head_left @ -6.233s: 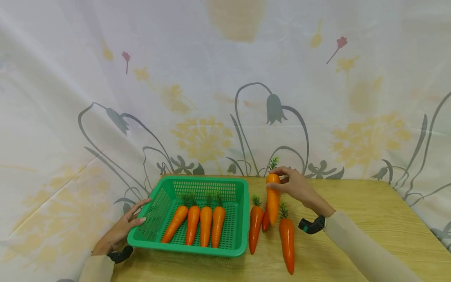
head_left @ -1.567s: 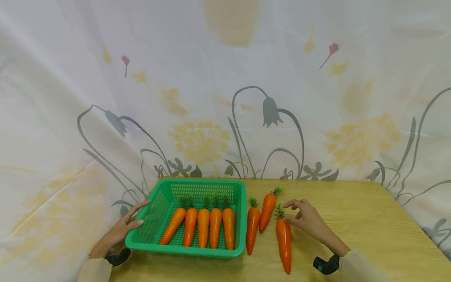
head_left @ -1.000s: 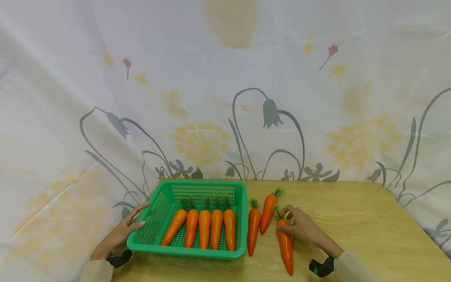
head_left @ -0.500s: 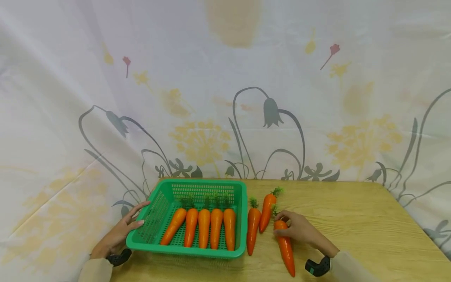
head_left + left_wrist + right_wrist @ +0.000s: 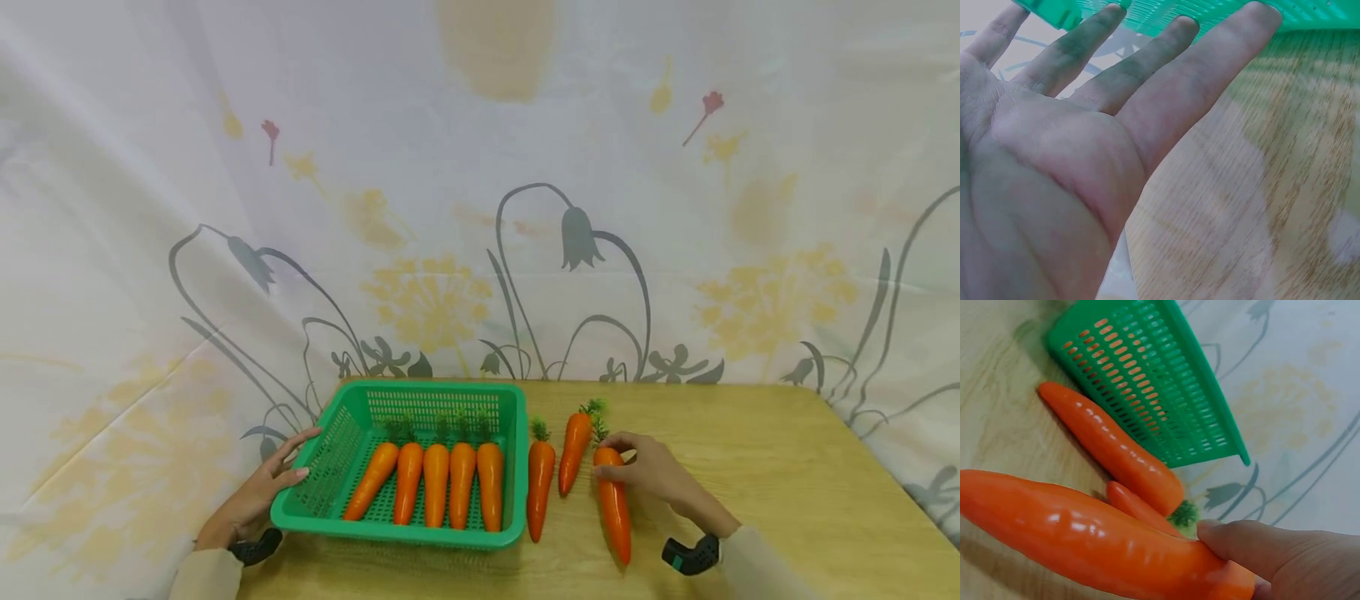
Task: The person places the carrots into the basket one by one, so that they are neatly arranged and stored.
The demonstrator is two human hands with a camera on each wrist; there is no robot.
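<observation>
My right hand point(image 5: 648, 471) pinches a carrot point(image 5: 615, 508) near its leafy top, thumb on the near side. The right wrist view has this carrot point(image 5: 1085, 531) large in front, with the thumb point(image 5: 1241, 544) pressed on its thick end and a shadow on the table beneath. To its left two more carrots, one upright-lying point(image 5: 540, 487) and one slanted point(image 5: 576, 450), lie on the table. My left hand point(image 5: 258, 492) rests against the left wall of a green basket point(image 5: 397, 537); in the left wrist view its straight fingers point(image 5: 1191, 81) touch the basket's side.
Inside the basket several carrots point(image 5: 436, 483) lie side by side, green tops toward the back. The wooden table point(image 5: 772, 475) extends to the right. A flower-printed cloth point(image 5: 450, 208) hangs along its back edge.
An earlier-held carrot has gone into the basket at the row's right end. My right hand then took hold of the rightmost carrot, which has moved slightly backward. The left hand has stayed put.
</observation>
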